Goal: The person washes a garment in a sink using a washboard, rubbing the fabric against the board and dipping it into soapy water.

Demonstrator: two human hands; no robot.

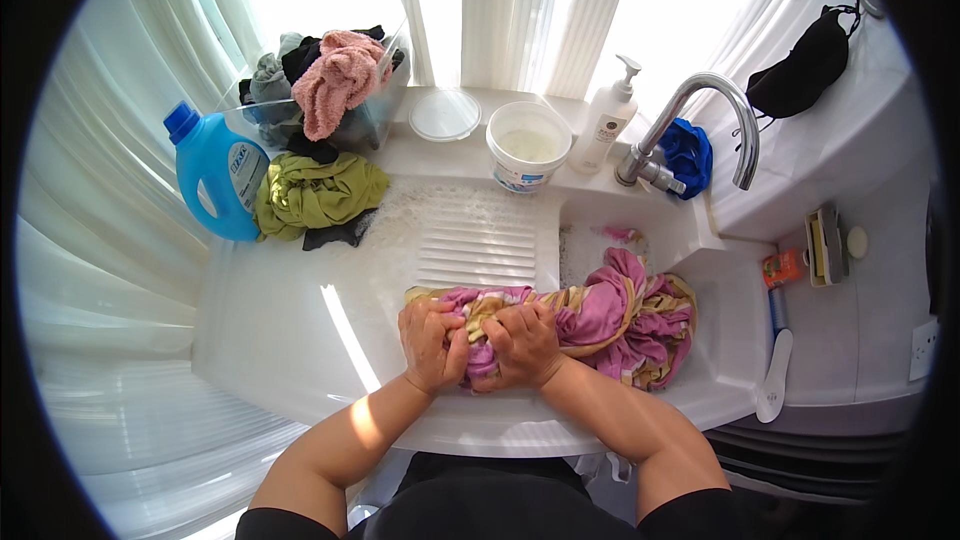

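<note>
Beneath the left hand (432,343) and right hand (522,343), the gripped part of the pink and yellow cloth (610,320) is hidden. Right of the cloth, small items on the shelf (880,280) are too small to identify. Forearms are cut off at the lower edge.

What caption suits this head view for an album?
Both hands, left hand and right hand, squeeze a wet pink and yellow cloth on a white washboard sink.
</note>
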